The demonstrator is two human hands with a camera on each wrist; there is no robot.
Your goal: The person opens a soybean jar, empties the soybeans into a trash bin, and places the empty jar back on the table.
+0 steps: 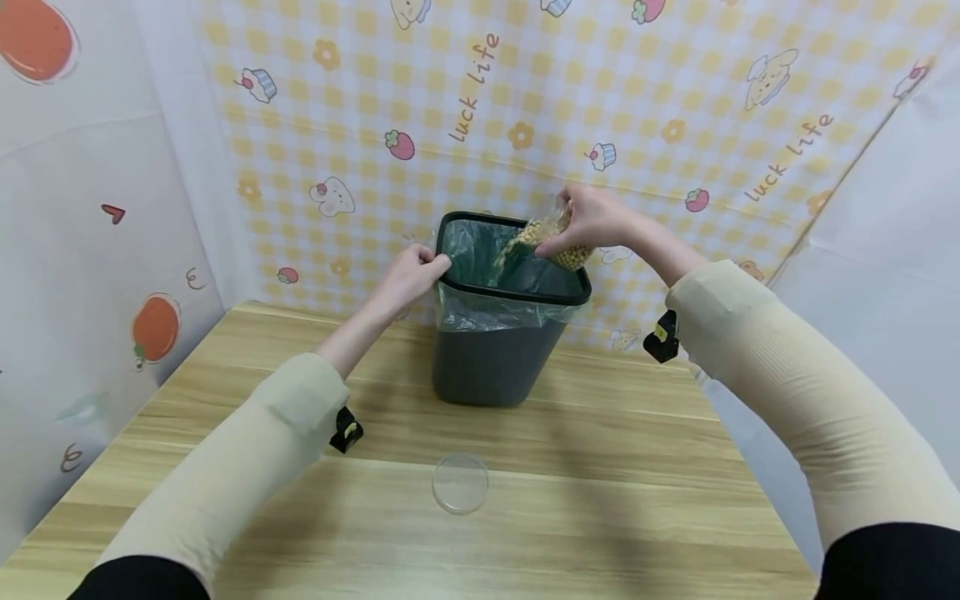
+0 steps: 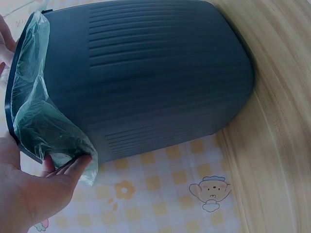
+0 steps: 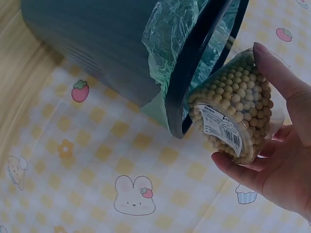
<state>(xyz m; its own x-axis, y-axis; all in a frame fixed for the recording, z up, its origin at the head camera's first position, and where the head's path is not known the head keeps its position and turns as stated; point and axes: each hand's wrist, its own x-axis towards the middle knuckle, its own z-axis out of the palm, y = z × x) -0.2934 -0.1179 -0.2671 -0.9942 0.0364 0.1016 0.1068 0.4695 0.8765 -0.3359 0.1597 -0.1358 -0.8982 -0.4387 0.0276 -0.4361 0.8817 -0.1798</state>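
A dark grey trash can (image 1: 491, 362) stands on the table, tilted in my view. A thin green bag (image 2: 48, 121) lines it and folds over its black rim (image 1: 517, 293). My left hand (image 1: 412, 271) grips the rim and the bag at the left side; its fingers (image 2: 77, 167) lie against the folded bag. Over the right side of the opening, my right hand (image 1: 592, 221) holds a clear jar of soybeans (image 3: 238, 107), thumb and fingers round it. The jar is tipped mouth-down to the left, and soybeans (image 1: 513, 243) stream into the can. The can's bottom inside is hidden.
A clear round lid (image 1: 460, 483) lies on the wooden table (image 1: 360, 533) in front of the can. Right behind the can hangs a yellow checked cloth (image 1: 360, 125). White printed sheets (image 1: 82, 208) close in the left side.
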